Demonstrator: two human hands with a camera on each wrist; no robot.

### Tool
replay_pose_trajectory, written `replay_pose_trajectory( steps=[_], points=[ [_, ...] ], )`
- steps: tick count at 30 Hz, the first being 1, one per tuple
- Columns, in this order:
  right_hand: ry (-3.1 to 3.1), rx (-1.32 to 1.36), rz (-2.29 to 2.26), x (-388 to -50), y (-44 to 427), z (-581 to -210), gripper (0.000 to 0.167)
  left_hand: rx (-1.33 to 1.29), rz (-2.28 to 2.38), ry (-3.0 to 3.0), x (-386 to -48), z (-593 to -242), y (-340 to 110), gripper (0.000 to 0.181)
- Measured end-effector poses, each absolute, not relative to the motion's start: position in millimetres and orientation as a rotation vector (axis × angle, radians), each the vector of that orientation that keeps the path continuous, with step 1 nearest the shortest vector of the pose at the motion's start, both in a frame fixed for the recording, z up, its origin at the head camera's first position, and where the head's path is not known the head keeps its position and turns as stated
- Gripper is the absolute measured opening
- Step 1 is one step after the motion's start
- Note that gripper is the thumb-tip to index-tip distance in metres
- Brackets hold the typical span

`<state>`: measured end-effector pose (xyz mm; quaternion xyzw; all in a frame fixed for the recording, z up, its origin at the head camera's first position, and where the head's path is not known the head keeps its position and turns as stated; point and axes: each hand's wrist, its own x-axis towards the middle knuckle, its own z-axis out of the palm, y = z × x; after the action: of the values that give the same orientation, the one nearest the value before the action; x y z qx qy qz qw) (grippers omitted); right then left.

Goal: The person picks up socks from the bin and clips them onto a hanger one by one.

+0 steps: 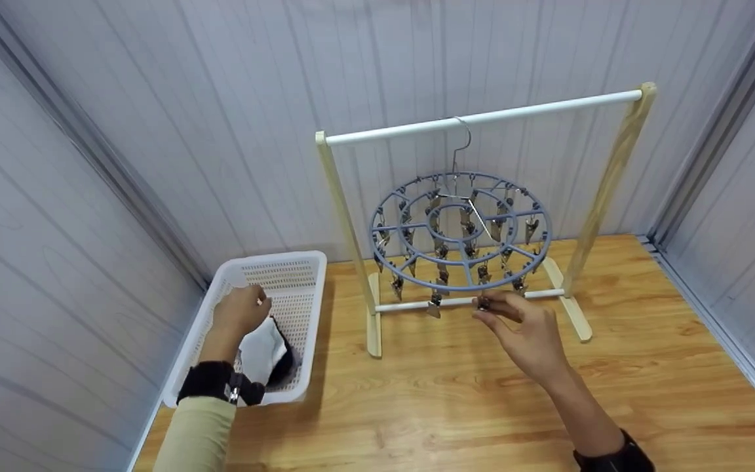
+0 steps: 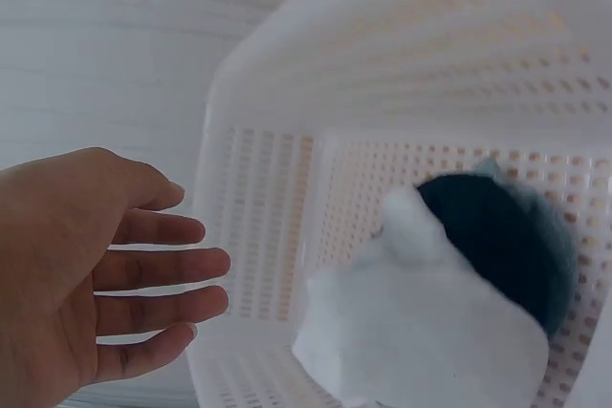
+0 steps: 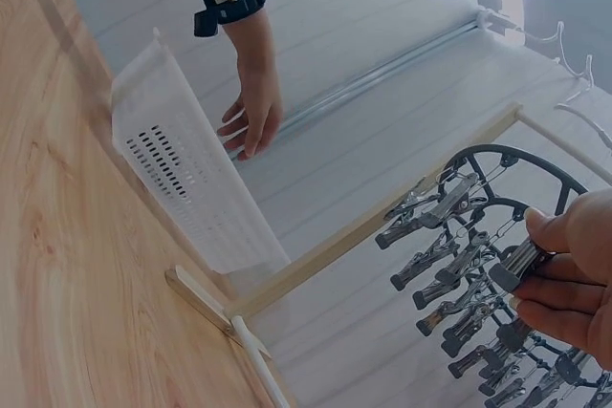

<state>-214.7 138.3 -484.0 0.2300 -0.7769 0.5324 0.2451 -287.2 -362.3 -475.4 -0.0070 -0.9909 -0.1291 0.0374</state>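
My left hand [image 1: 241, 311] is above the white perforated basket [image 1: 317, 328], its fingers loosely bent and holding nothing; the left wrist view shows the same hand [image 2: 115, 274] with fingers extended. Inside the basket lie a white cloth item [image 2: 430, 332] and a dark one [image 2: 492, 236], their kind unclear. With thumb and fingers, my right hand [image 1: 531, 337] pinches a metal clip [image 3: 519, 263] at the front rim of the round blue-grey clip hanger [image 1: 469, 286]. Many similar clips dangle from its rings.
The hanger hooks onto the white rod [image 1: 397, 132] of a wooden stand [image 1: 603, 183], whose feet rest on the wood-grain floor [image 1: 430, 406]. Pale panel walls [image 1: 154, 98] stand behind and at both sides. The basket sits left of the stand.
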Motion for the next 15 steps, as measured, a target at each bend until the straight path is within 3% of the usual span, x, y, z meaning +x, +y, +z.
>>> replay_pose_trajectory(
  steps=[9,15],
  points=[
    [-2.125,0.609,1.497,-213.2,138.5,-479.5,0.028,0.098,-0.432,-3.101,-298.8,-482.6,-374.1,0.029],
    [-2.120,0.617,1.497,-213.6,138.2,-479.2,0.028,0.231,-0.597,-3.112,-298.1,-491.9,-384.2,0.043]
  ],
)
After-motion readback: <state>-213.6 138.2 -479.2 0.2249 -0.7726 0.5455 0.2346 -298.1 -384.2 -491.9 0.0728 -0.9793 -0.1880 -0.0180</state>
